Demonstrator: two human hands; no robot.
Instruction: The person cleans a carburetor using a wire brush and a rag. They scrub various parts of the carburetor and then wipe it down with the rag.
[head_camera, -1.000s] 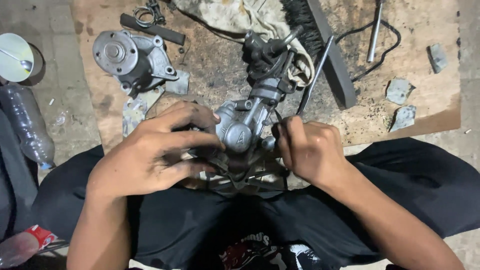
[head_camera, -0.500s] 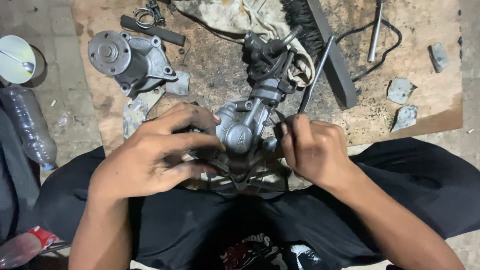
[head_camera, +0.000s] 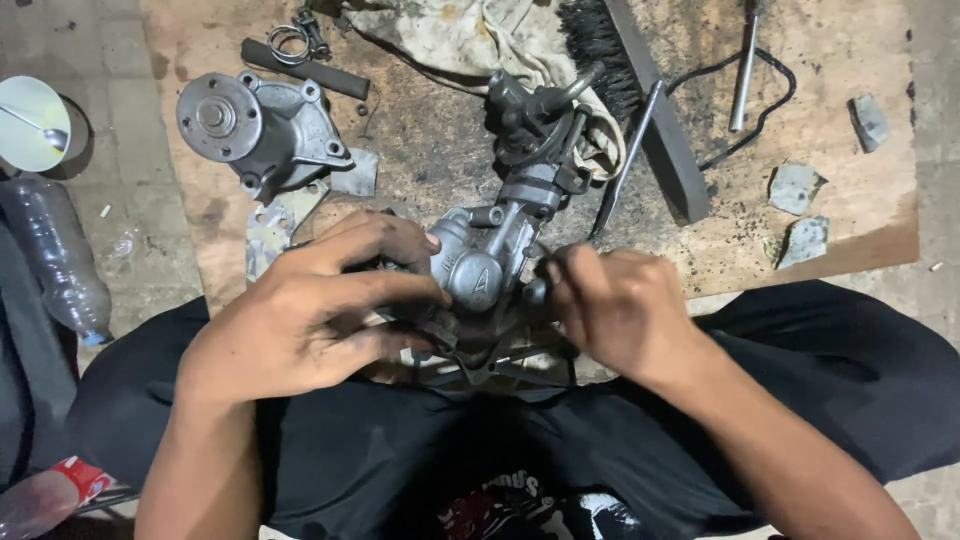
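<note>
I sit cross-legged in black trousers in front of a dirty plywood board (head_camera: 850, 250). A grey cast-metal engine part (head_camera: 480, 265) with pipe stubs rests at the board's near edge, between my knees. My left hand (head_camera: 320, 310) wraps over its left side and grips it. My right hand (head_camera: 615, 305) is closed, fingertips pinched on something small at the part's right side; what it holds is hidden. A darker assembly (head_camera: 535, 120) with hoses joins the part's far end.
A round-flanged water pump housing (head_camera: 255, 125) lies at the back left, with a black rod and hose clamp (head_camera: 300, 55) behind it. A stained rag (head_camera: 470, 35), a brush (head_camera: 625, 60), a metal bar (head_camera: 745, 65), gasket scraps (head_camera: 795, 185) and a plastic bottle (head_camera: 55, 265) lie around.
Both hands keep their hold on the grey part; only small shifts of the fingers and of the camera view show.
</note>
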